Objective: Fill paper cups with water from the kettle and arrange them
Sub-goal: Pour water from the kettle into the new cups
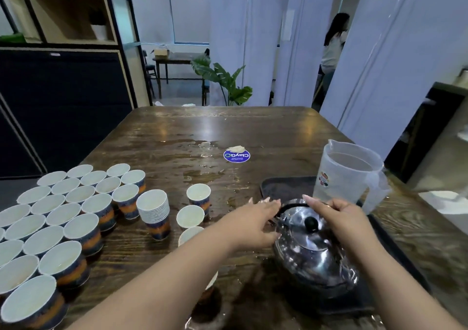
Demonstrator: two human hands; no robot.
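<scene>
A shiny steel kettle (312,256) with a black lid knob stands on a black tray (281,188) at the near right. My right hand (340,219) is closed around its black handle from the right. Fingers spread, my left hand (255,222) rests against the kettle's left side near the handle's end. Several paper cups (58,218) stand packed in rows at the left. A nested stack of cups (153,212) stands beside them. Three separate cups (190,215) line up left of the kettle, and my left forearm partly hides another.
A translucent plastic pitcher (347,177) with water stands on the tray's far end. The wooden table (253,127) carries water puddles (205,147) and a blue round sticker (236,155). Beyond are a plant (228,81), a dark cabinet at left and a person (331,46).
</scene>
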